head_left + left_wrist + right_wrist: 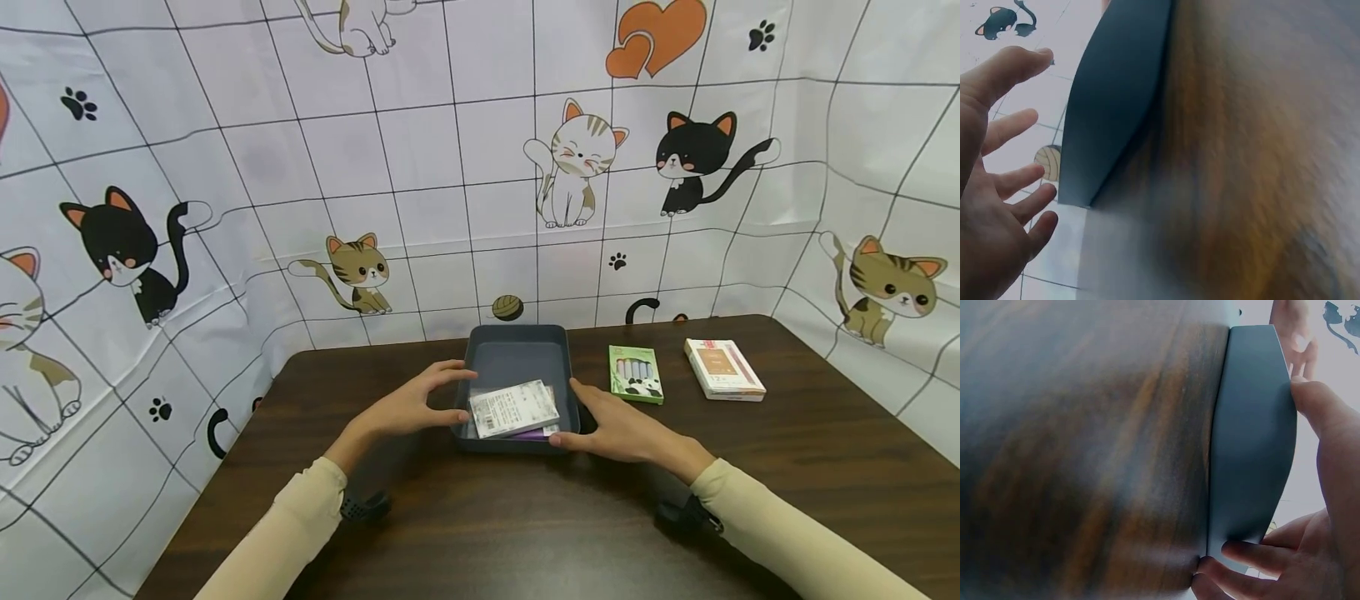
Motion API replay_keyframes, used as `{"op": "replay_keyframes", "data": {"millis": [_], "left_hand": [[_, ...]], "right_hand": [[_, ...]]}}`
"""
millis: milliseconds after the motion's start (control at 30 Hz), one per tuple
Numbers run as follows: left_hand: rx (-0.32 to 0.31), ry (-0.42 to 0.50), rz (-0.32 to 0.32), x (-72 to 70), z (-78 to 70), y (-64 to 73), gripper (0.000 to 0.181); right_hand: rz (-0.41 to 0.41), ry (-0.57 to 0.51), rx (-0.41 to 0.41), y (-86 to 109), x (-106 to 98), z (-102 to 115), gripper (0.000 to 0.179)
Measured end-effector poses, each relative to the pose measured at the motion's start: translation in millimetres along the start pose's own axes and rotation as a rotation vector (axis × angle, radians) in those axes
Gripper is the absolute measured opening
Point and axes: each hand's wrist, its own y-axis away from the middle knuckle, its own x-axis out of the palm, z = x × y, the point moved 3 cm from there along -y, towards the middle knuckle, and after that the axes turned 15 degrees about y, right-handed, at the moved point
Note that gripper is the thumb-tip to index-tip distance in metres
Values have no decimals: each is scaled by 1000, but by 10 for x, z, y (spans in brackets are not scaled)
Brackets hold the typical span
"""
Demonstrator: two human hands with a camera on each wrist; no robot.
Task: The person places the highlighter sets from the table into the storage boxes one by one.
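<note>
A dark grey tray [517, 354] lies on the table, its near half holding a flat white box with printed text [514, 409]. Under that box shows a purple-edged item [532, 434], mostly covered. At the tray's near right corner, my right hand [618, 425] grips it, thumb at the front rim and fingers against the side wall [1254, 425]. My left hand [412, 404] is at the tray's left side, fingers spread and loosely bent, with nothing in its grasp. In the left wrist view a gap shows between its fingertips and the tray wall [1116, 94].
Right of the tray lies a green box with pictured coloured sticks and a panda [635, 375]. Farther right is a white and orange box [723, 369]. A cat-print cloth [495, 208] hangs behind the dark wooden table [480, 517].
</note>
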Motion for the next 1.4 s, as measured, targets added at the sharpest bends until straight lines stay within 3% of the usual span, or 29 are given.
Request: {"op": "replay_keyframes", "data": {"millis": [133, 367, 567, 733, 900, 1100, 1400], "left_hand": [[-27, -5, -13, 3, 60, 78, 78], [-87, -22, 25, 25, 129, 205, 95], [-109, -35, -29, 49, 158, 260, 98], [-92, -21, -48, 113, 161, 238, 98], [-101, 39, -49, 143, 134, 237, 96], [-112, 179, -45, 163, 158, 216, 97], [-187, 310, -100, 190, 128, 211, 102]], "right_hand": [[-2, 2, 4, -4, 15, -1, 117], [-3, 3, -5, -6, 9, -2, 117], [-2, 3, -5, -4, 8, 0, 116], [-1, 2, -3, 2, 6, -1, 116], [0, 0, -6, -6, 7, -4, 117], [0, -4, -7, -8, 1, -5, 117], [-7, -7, -14, -3, 10, -1, 117]]}}
